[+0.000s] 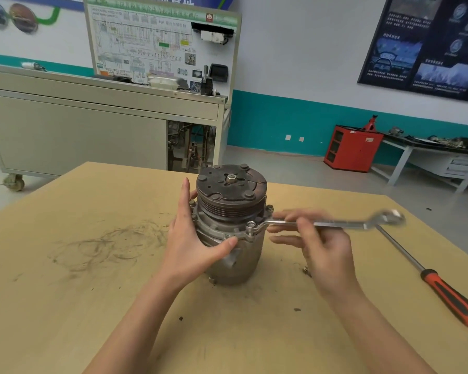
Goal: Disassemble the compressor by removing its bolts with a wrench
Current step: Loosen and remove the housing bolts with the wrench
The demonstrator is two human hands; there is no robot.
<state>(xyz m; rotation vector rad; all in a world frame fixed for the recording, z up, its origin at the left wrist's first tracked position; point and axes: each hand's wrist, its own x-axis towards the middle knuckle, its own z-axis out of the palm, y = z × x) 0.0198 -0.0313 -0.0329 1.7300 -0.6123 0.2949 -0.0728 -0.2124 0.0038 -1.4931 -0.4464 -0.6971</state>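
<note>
**Wrench set on a compressor bolt at a workshop table**

A compressor stands upright near the middle of a tan table, its dark pulley facing up with a nut at the centre. The person's left hand clasps the housing from the left: the grip wraps the body, the thumb is pressed against the front of the flange and the fingers reach up behind the pulley.

The right hand holds a silver wrench by its shank. The grip pinches the tool with the thumb on top and the fingers beneath, though the fingers are blurred. The wrench lies roughly level, and its ring end sits over a bolt on the front of the flange, while its open end points away to the right. More bolt heads show around the flange rim.

A screwdriver with a red-and-black handle lies on the table to the right, apart from the hand, and a small metal piece sits just beside the right wrist. Dark scuff marks cover the table left of the compressor.

Behind the table are a wheeled cabinet carrying a wiring-diagram board and — further right — a red cabinet against a teal-banded wall.
</note>
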